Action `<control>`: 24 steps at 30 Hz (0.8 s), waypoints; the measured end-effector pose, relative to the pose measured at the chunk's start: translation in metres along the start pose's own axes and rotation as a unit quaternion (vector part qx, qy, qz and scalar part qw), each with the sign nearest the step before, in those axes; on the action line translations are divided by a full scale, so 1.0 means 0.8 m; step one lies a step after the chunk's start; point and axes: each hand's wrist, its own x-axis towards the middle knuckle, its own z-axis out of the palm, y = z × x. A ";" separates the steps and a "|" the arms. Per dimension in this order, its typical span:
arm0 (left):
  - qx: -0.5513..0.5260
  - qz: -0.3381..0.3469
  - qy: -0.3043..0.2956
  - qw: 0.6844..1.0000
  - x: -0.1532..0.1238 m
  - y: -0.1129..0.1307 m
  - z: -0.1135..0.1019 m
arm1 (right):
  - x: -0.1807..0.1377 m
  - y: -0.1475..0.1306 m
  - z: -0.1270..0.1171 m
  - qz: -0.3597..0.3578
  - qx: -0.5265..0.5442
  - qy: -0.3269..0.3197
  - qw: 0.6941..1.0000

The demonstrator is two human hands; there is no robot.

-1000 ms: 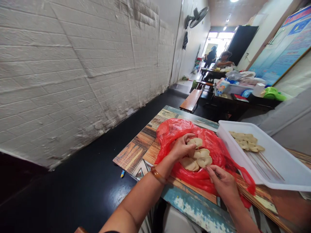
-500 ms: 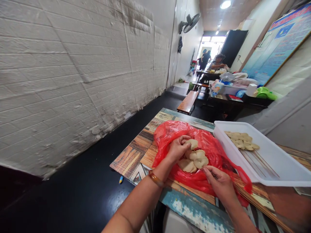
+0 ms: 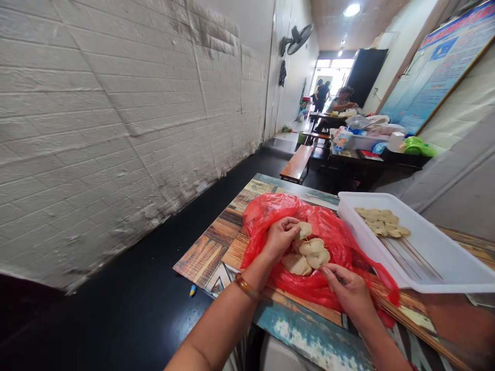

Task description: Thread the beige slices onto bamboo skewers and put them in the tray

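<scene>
A red plastic bag [image 3: 340,242] lies open on the patterned table [image 3: 216,242] with several pale round food slices [image 3: 313,252] piled in it. My left hand [image 3: 281,237] pinches one food slice [image 3: 304,230] at the top of the pile. At the pile's near edge, my right hand [image 3: 348,291] has its fingers closed around a thin wooden skewer whose tip is hidden. A bundle of bamboo skewers [image 3: 417,330] lies along the table under that hand.
A white tray [image 3: 444,263] at the right holds skewered slices [image 3: 381,222]. A brick wall runs along the left above dark floor. Farther back stand a bench [image 3: 297,162], a cluttered table [image 3: 371,147] and two people [image 3: 332,98].
My left hand has drawn its fingers in tighter on the top slice. My right hand stays by the pile. The camera has shifted slightly.
</scene>
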 end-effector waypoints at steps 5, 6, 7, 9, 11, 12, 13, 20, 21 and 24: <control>-0.011 -0.005 0.000 1.000 0.003 -0.004 -0.001 | 0.000 0.005 0.001 -0.001 -0.007 0.020 1.000; -0.013 -0.006 0.000 1.000 0.003 -0.004 -0.001 | 0.000 0.006 0.001 -0.001 -0.005 0.020 1.000; -0.016 -0.007 0.000 1.000 0.002 -0.004 -0.001 | 0.001 0.007 0.002 -0.002 -0.003 0.020 1.000; -0.019 -0.008 0.002 1.000 0.002 -0.003 0.000 | 0.001 0.008 0.002 -0.004 0.000 0.020 1.000; -0.021 -0.009 0.003 1.000 0.001 -0.002 0.000 | 0.001 0.009 0.003 -0.007 -0.001 0.023 1.000; -0.022 -0.008 0.004 1.000 0.001 -0.001 0.001 | 0.002 0.009 0.002 -0.008 -0.001 0.023 1.000; -0.023 -0.009 0.005 1.000 0.001 -0.001 0.001 | 0.002 0.009 0.002 -0.010 -0.001 0.023 1.000; -0.042 -0.024 -0.004 0.999 0.001 -0.001 -0.001 | 0.001 0.009 0.001 -0.015 0.006 0.026 1.000; -0.050 -0.029 -0.008 0.998 0.000 0.001 -0.001 | 0.001 0.009 0.001 -0.011 0.010 0.028 0.999; -0.078 -0.053 -0.019 0.995 -0.003 0.009 0.001 | 0.000 0.009 0.000 0.000 0.024 0.036 0.999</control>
